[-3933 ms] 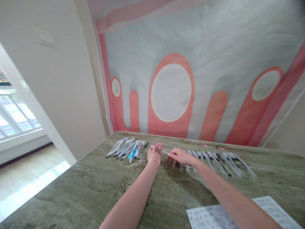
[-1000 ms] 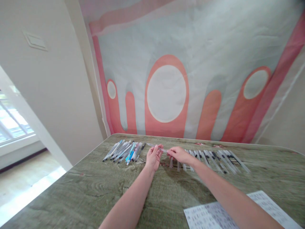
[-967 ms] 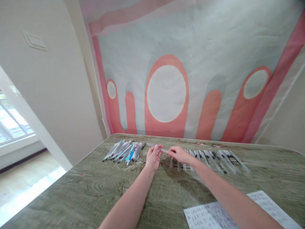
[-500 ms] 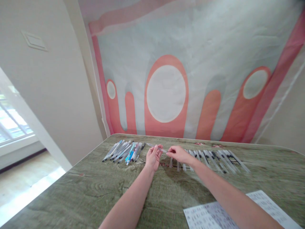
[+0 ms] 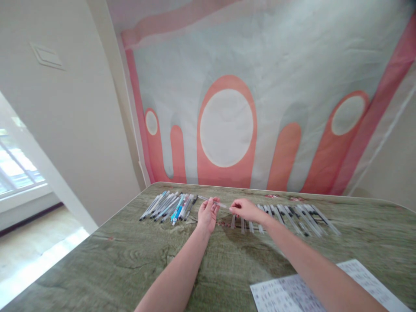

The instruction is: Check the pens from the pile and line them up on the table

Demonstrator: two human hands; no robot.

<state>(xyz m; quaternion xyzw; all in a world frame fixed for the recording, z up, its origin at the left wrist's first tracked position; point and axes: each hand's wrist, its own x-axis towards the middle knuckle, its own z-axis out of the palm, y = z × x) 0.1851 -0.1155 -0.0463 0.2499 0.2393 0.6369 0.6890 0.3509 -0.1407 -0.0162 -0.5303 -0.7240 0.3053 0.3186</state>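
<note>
My left hand (image 5: pixel 208 214) is closed around a slim clear pen (image 5: pixel 222 205), which slants over the table with its left end higher. At the pen's right end, my right hand (image 5: pixel 244 210) is pinched shut. What sits between its fingertips is too small to make out, and whether they touch the pen is unclear. A pile of pens (image 5: pixel 165 206), some clear with dark tips and some blue, lies left of my left hand. Under and beyond my right hand is a row of clear pen barrels and dark caps (image 5: pixel 297 219), partly hidden by my forearm.
The table (image 5: pixel 130 260) has a wood-grain top. A printed sheet of paper (image 5: pixel 276 292) lies at the front right, partly under my right forearm. A patterned pink and grey backdrop (image 5: pixel 227 56) rises behind the table, with a window (image 5: pixel 16 160) at far left.
My left hand and the pen have shifted slightly left. My right hand has moved a little to the right, so the gap between the hands is wider.
</note>
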